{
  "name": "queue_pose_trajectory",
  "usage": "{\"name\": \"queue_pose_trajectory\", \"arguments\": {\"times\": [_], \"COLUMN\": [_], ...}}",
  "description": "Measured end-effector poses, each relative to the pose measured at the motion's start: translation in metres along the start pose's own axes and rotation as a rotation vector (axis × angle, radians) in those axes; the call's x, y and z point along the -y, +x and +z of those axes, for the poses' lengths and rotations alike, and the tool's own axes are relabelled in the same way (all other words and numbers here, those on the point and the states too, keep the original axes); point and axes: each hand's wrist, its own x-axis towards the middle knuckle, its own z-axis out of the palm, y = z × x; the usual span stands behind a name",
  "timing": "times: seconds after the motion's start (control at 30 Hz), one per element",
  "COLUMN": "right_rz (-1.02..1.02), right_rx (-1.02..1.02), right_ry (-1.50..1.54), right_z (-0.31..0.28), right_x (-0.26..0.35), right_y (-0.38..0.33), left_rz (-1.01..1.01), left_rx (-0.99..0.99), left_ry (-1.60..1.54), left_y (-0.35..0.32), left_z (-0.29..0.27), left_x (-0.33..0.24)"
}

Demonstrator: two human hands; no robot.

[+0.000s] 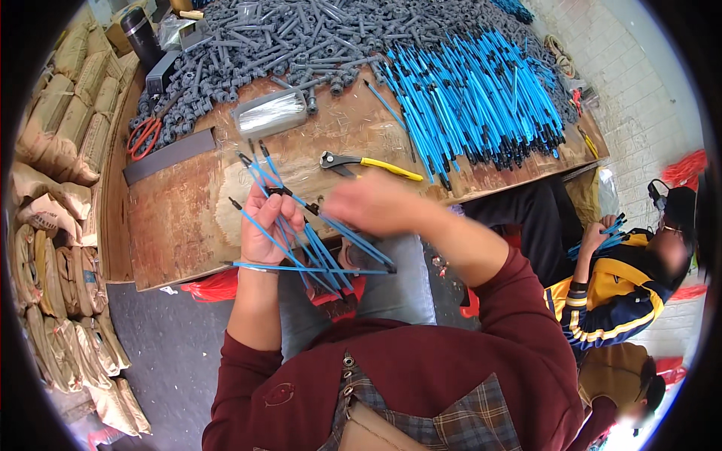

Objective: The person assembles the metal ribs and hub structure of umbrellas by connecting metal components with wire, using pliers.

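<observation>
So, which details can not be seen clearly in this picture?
- Right hand, head view: motion blur hides its fingers and whether it grips anything.
- Left hand: the blue rods cover its palm, so how many it holds is unclear.
- Grey fittings at the table's far end: too small and bent by the fisheye rim to tell apart.

A worn wooden desk [180, 218] stands on a dark grey floor [165, 353], stuffed tan sacks [53, 248] stacked along its left, a white brick wall [639, 105] at right.
</observation>
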Motion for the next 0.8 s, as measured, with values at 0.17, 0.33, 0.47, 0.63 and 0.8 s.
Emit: {"name": "queue_pose_trajectory", "arguments": {"times": [0.17, 0.33, 0.47, 0.63, 0.8], "right_rz": [0.355, 0.616, 0.631, 0.611, 0.59], "right_rx": [-0.511, -0.281, -0.155, -0.193, -0.21], "right_ry": [-0.534, -0.724, -0.792, -0.774, -0.703], "right_z": [-0.095, -0.103, -0.101, -0.094, -0.092], "right_x": [-0.1, -0.142, -0.134, -0.141, -0.127], "right_y": [0.055, 0.078, 0.089, 0.085, 0.084], "left_rz": [0.136, 0.166, 0.133, -0.159, -0.109], "left_rx": [-0.176, -0.058, 0.222, 0.525, 0.07], "left_ry": [0.031, -0.072, -0.227, 0.169, -0.005], "left_y": [-0.001, -0.006, -0.043, -0.019, -0.005], "left_z": [0.009, -0.004, 0.004, 0.027, -0.003], "left_x": [0.0, -0.004, -0.003, -0.028, -0.006]}}
